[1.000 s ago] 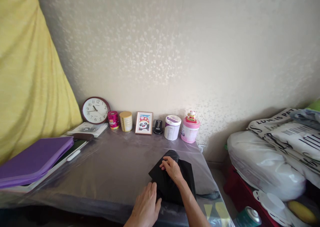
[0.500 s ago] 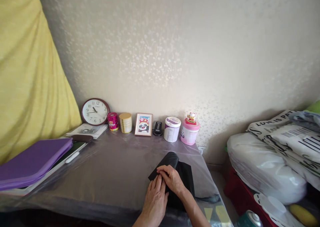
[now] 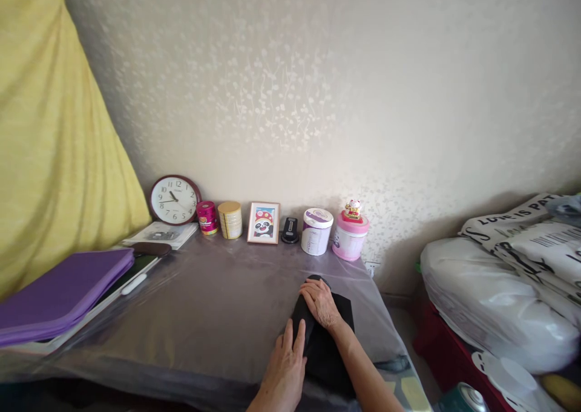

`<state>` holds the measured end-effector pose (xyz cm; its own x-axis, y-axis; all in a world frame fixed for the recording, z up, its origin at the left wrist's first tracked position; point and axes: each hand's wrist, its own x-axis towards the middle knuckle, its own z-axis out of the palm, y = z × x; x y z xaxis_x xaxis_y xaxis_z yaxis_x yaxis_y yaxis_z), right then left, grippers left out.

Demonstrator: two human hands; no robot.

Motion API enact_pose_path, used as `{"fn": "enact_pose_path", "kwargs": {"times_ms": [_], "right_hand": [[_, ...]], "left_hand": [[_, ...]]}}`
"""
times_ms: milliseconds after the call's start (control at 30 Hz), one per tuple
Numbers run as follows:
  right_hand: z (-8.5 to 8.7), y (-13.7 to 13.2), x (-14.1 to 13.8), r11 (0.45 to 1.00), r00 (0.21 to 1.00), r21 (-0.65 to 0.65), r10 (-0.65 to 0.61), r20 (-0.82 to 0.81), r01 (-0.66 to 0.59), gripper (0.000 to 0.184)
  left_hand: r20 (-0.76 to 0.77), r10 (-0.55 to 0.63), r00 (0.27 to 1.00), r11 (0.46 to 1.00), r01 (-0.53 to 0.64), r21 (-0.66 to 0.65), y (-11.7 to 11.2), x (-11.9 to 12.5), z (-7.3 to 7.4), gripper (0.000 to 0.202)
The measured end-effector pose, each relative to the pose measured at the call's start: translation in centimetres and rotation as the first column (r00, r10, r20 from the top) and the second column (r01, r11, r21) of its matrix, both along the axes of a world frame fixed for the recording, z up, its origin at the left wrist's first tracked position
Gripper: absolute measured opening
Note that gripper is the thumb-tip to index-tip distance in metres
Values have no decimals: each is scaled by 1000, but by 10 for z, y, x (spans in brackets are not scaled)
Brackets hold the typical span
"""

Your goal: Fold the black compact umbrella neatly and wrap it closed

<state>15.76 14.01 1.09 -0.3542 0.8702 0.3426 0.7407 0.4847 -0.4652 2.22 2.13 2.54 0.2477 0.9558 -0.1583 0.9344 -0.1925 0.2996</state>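
A piece of black fabric point(image 3: 329, 354), partly folded or rolled along its left side, lies on the plastic-covered table near its right front. My right hand point(image 3: 321, 303) rests flat on the far end of the folded part, fingers stretched out together. At the left edge of the fold, my left hand point(image 3: 287, 357) lies with its fingers extended and slightly apart, fingertips touching the fabric. Neither hand grips anything. Part of the fabric is hidden under my right hand and forearm.
Along the wall stand a clock point(image 3: 175, 200), a pink tin point(image 3: 207, 218), a yellow-lidded can point(image 3: 230, 221), a panda picture frame point(image 3: 264, 223), a white-purple canister point(image 3: 316, 233) and a pink canister point(image 3: 350, 239). A purple folder point(image 3: 68, 291) lies left. Bagged bedding point(image 3: 485, 303) is piled right.
My right hand has moved from the fabric's left edge to its far end, and its fingers have straightened. My left hand has shifted slightly down. The folded part now looks narrower.
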Motion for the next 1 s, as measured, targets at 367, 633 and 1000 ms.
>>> {"fn": "enact_pose_path", "kwargs": {"times_ms": [367,633,1000], "right_hand": [[-5,35,13,924,920,-1,-382,90,383,32],[-14,-30,74,785,785,28,-619,-16,619,34],[-16,-99,69,787,745,-389,-599,-294,479,42]], "left_hand": [[-8,9,1000,1000,-9,-7,0,1,3,60],[21,-31,999,995,29,93,0,-3,-5,58],[81,-78,994,994,71,87,-6,-12,-2,69]]}}
